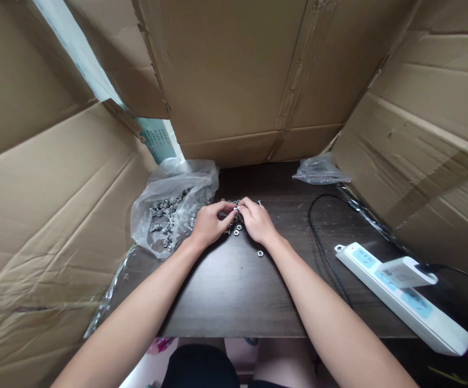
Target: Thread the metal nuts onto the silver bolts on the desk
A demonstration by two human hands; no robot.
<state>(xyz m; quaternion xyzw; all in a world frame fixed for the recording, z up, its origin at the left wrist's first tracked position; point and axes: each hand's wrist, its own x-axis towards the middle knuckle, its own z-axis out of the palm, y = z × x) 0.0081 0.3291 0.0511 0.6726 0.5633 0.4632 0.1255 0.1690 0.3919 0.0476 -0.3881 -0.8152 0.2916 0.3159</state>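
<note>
My left hand [210, 222] and my right hand [258, 220] meet at the middle of a dark wooden table [234, 291]. Their fingertips pinch together on a small metal piece, a nut or bolt [236, 207], held between both hands. Under and around the fingers lies a small heap of loose metal nuts [236, 230]. One nut [260, 253] lies apart near my right wrist. Left of my left hand sits an open clear plastic bag [169, 215] holding several metal bolts.
Cardboard sheets [234, 81] wall the table at the back, left and right. A second small clear bag [321, 171] lies at the back right. A white power strip [404, 296] with a plugged adapter and a black cable [323, 242] occupy the right side.
</note>
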